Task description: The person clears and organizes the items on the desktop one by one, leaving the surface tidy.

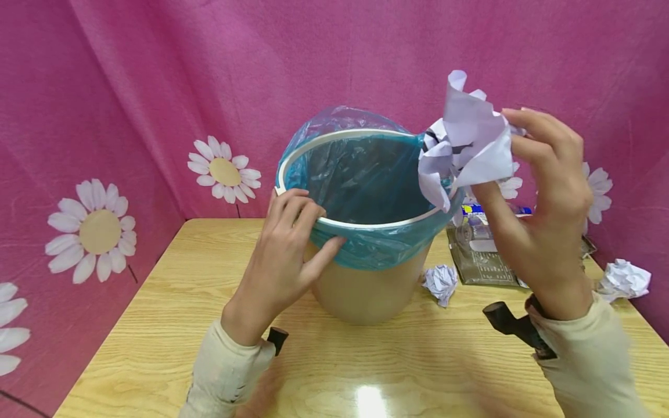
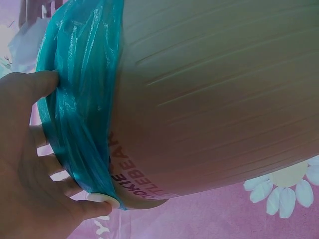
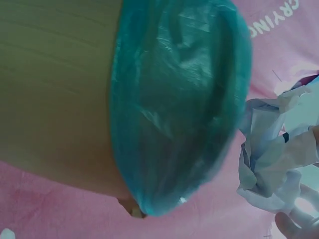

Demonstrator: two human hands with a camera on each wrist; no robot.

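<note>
**One hand on the bin, one hand with the paper**

My left hand [image 1: 284, 247] rests on the near-left rim of the bin [image 1: 366, 284]. The fingers curl over the white rim and the thumb presses on the blue bag [image 1: 366, 180] outside, so I judge this grip keeps the bin steady and stops the bag from slipping. The bin stands near the middle of the tabletop [image 1: 157, 325], a little toward the far edge.

My right hand [image 1: 543, 197] is lifted at the right side of the bin, and the fingers pinch a crumpled paper [image 1: 467, 145]. The paper hangs just at the right rim, partly over the opening and above it. I hold it there, I think, because the open mouth is directly beside it.

More to the right, on the tabletop, a small paper ball [image 1: 441, 283] lies just beside the bin foot, then a flat packet [image 1: 483, 258], and another paper ball [image 1: 623, 280] near the right edge.

The left wrist view shows the ribbed wall of the bin and printed letters under the bag edge, which the head view hides. The right wrist view shows the paper from below.
</note>
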